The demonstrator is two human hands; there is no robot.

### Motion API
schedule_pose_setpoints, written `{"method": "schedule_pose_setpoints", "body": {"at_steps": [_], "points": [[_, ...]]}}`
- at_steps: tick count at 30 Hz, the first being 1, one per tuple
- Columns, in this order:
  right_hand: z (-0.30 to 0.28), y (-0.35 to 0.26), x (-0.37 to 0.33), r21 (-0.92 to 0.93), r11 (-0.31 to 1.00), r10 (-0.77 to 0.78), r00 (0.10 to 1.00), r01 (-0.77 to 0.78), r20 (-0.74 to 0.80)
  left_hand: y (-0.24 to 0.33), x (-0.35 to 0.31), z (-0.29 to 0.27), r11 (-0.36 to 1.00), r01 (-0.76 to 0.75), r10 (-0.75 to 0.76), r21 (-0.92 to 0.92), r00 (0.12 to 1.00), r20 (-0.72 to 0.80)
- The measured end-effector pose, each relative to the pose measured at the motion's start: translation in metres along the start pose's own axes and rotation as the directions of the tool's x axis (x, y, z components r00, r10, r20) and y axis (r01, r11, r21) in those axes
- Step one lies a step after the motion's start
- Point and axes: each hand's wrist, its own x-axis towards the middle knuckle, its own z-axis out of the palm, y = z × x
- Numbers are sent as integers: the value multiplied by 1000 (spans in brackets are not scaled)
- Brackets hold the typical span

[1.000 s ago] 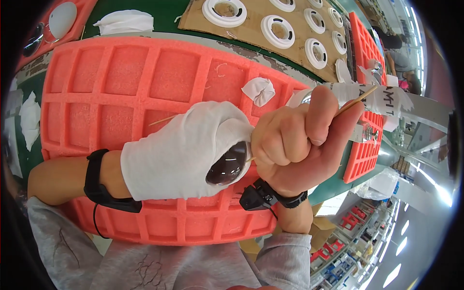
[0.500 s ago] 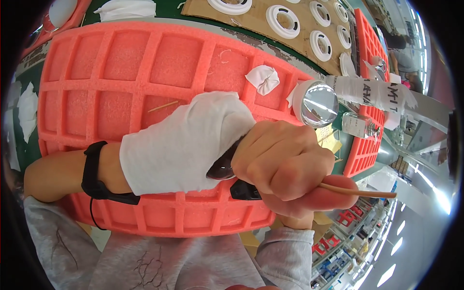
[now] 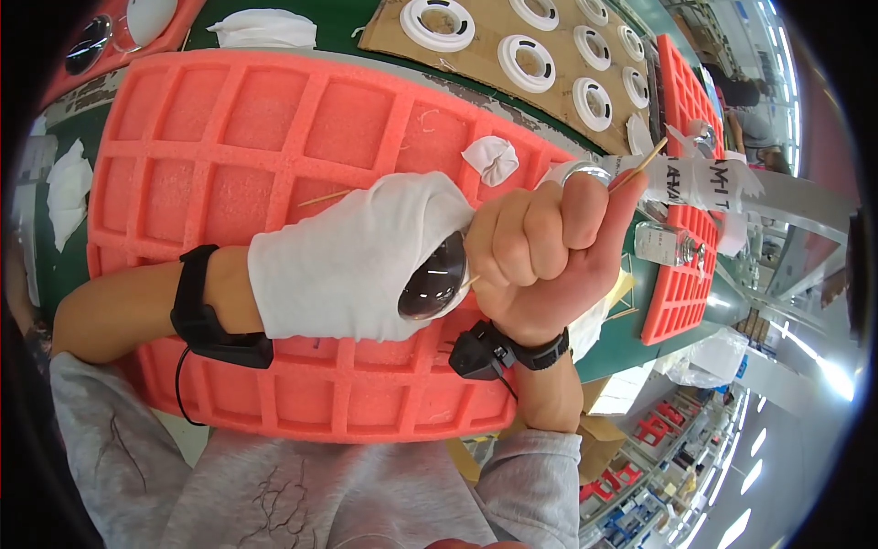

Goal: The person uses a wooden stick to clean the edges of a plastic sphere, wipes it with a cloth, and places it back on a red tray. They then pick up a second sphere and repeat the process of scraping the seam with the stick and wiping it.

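Note:
My left hand (image 3: pixel 366 252) is wrapped in a white cloth (image 3: pixel 334 261) that hides its fingers. It holds a glossy dark dome (image 3: pixel 433 279), whose curved face shows at the cloth's right edge. Beside the dome my right hand (image 3: pixel 549 252) is closed round a thin wooden stick (image 3: pixel 645 160). One end of the stick slants up and right past the thumb and index finger; the other pokes out below the fist at the dome's edge. Whether that tip touches the dome I cannot tell. Both forearms wear black wrist straps with small devices.
Under my hands lies a pink foam tray (image 3: pixel 302 146) with square pockets. On it are a crumpled white cloth (image 3: pixel 492 161) and another wooden stick (image 3: pixel 325 198). White rings (image 3: pixel 527 62) sit on cardboard behind. At right are a glass bottle (image 3: pixel 663 244) and a wrapped post (image 3: pixel 704 183).
My right hand has turned and drawn back, so the stick's long end swings from pointing right to up and right. More of the dark dome shows now.

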Motion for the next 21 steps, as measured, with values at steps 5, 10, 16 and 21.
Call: {"method": "schedule_pose_setpoints", "body": {"at_steps": [5, 10, 16, 21], "points": [[3, 4, -5, -252, 967, -10, 996, 33, 92, 2, 0, -1, 998, 14, -14, -57, 1000, 0], [17, 3, -6, -526, 844, -38, 990, 106, 139, -8, 6, 2, 987, -139, 135, -77, 989, -56], [27, 1, -11, -656, 743, -31, 987, 129, 158, -2, 3, -1, 994, -59, 60, -92, 998, 8], [22, -26, -16, -296, 947, 112, 991, -127, -69, 4, 1, 1, 999, -41, 41, 12, 999, -14]]}}
